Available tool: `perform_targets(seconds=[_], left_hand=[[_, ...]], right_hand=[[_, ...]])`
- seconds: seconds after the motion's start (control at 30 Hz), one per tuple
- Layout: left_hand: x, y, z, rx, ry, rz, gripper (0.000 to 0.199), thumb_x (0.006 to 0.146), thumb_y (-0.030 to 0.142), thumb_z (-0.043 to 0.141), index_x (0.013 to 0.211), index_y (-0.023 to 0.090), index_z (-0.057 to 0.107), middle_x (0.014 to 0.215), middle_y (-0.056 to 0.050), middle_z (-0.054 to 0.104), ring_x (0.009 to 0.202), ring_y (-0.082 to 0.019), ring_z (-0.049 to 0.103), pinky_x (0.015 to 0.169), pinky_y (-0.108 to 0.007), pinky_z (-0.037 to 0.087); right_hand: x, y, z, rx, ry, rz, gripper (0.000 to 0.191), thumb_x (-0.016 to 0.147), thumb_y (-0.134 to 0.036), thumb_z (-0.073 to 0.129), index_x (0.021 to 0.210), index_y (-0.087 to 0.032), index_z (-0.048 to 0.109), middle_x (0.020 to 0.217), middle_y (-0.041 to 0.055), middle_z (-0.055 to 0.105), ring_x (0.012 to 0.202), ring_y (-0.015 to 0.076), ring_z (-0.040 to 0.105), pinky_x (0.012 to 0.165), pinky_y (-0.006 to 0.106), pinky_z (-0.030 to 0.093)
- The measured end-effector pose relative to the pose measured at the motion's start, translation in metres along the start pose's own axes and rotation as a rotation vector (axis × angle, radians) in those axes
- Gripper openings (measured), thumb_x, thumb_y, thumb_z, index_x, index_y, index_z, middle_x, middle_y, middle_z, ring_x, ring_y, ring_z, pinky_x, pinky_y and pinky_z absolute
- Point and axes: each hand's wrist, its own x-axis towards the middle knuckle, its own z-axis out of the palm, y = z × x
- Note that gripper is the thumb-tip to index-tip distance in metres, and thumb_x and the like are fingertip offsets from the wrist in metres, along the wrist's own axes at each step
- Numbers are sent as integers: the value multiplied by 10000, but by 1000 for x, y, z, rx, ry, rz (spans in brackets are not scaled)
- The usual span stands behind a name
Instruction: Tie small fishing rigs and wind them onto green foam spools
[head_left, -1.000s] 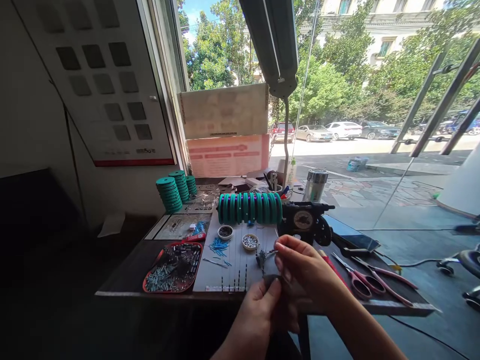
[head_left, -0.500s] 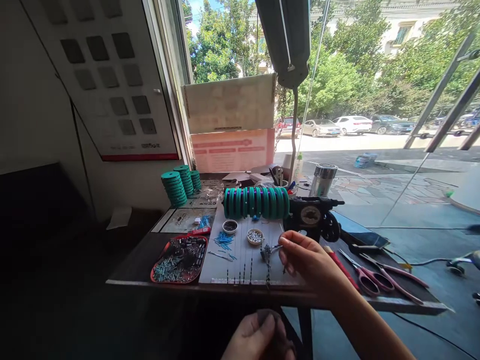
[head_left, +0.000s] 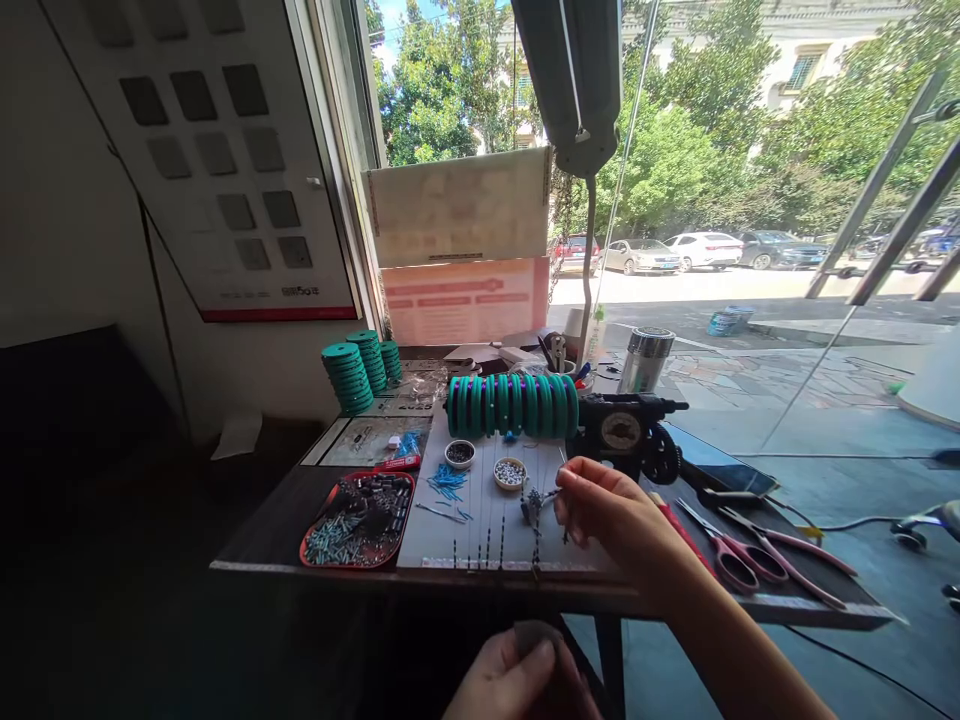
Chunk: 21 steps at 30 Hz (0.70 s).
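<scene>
My right hand (head_left: 604,505) is pinched at the right side of the white board (head_left: 431,545), on something thin I cannot make out. Beside its fingertips lies a small dark beaded cluster (head_left: 532,505) with threads. Below the table edge, my left hand (head_left: 517,675) is closed round a dark thing too dim to name. Strung threads run from the row of green spools (head_left: 514,405) down the board. On it stand a dish of white beads (head_left: 511,474), a dish of dark beads (head_left: 460,454) and a pile of blue pieces (head_left: 448,481).
A red tray (head_left: 358,520) of beads lies on the left. Stacked green spools (head_left: 347,378) stand behind it. Scissors (head_left: 739,560), pliers (head_left: 795,565) and a phone (head_left: 727,465) lie on the right. A black machine (head_left: 626,430) and a metal canister (head_left: 646,360) stand behind my right hand.
My right hand has shifted very slightly, and its fingers have drawn in a little. My left fingers have moved slightly round the dark thing.
</scene>
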Motion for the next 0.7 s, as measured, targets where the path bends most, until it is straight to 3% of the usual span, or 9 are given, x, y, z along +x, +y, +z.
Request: perform_targets(seconds=[0.07, 0.1, 0.17, 0.23, 0.3, 0.4, 0.57, 0.7], left_hand=[[5, 11, 5, 154, -46, 99, 96, 600, 167, 583, 668, 110, 619, 771, -80, 652, 730, -166, 572, 673, -258, 381], [9, 18, 9, 204, -58, 164, 180, 572, 88, 536, 724, 106, 630, 792, -79, 657, 782, -172, 566, 725, -264, 374], [20, 31, 21, 154, -106, 256, 343, 605, 85, 476, 927, 112, 588, 711, -62, 657, 713, -169, 581, 728, -295, 385], [32, 43, 33, 85, -117, 293, 329, 715, 200, 461, 1024, 112, 527, 679, -57, 640, 548, -148, 566, 606, -292, 409], [42, 50, 44, 81, -38, 303, 335, 757, 314, 476, 1016, 105, 517, 677, -55, 627, 425, -105, 508, 477, -242, 377], [47, 54, 53, 123, 80, 339, 339, 731, 355, 540, 944, 92, 539, 617, -31, 605, 361, -68, 448, 402, -197, 325], [44, 46, 51, 115, 106, 429, 274, 694, 365, 590, 813, 119, 586, 584, -1, 580, 447, -86, 491, 447, -193, 373], [40, 40, 47, 64, 116, 458, 254, 667, 363, 618, 773, 133, 600, 578, 7, 580, 473, -83, 495, 488, -193, 385]], right_hand=[[0, -5, 0, -63, 8, -31, 245, 696, -354, 640, 633, -149, 521, 514, -28, 550, 379, 35, 381, 384, 159, 253], [0, -7, -1, -81, 11, -40, 240, 690, -341, 649, 620, -145, 529, 499, -42, 522, 386, 29, 361, 386, 154, 247], [0, -11, -1, -84, 7, -40, 222, 681, -313, 662, 610, -145, 536, 482, -62, 473, 408, 30, 358, 396, 148, 257], [-1, -14, -1, -50, -10, -25, 217, 677, -308, 662, 609, -151, 529, 492, -63, 468, 410, 37, 373, 386, 151, 265], [-1, -13, -2, -14, -39, -12, 225, 670, -315, 664, 604, -155, 521, 490, -61, 472, 380, 38, 368, 359, 156, 255], [0, -10, -3, 22, -67, -7, 220, 677, -321, 655, 608, -156, 526, 433, -65, 456, 334, 42, 359, 330, 158, 253], [8, -5, 3, 147, 9, -57, 197, 653, -312, 673, 665, -147, 566, 480, -34, 550, 308, 20, 344, 300, 134, 234], [12, -3, 10, 164, 39, -85, 181, 662, -287, 669, 648, -143, 560, 383, -68, 474, 284, 10, 326, 306, 120, 224]])
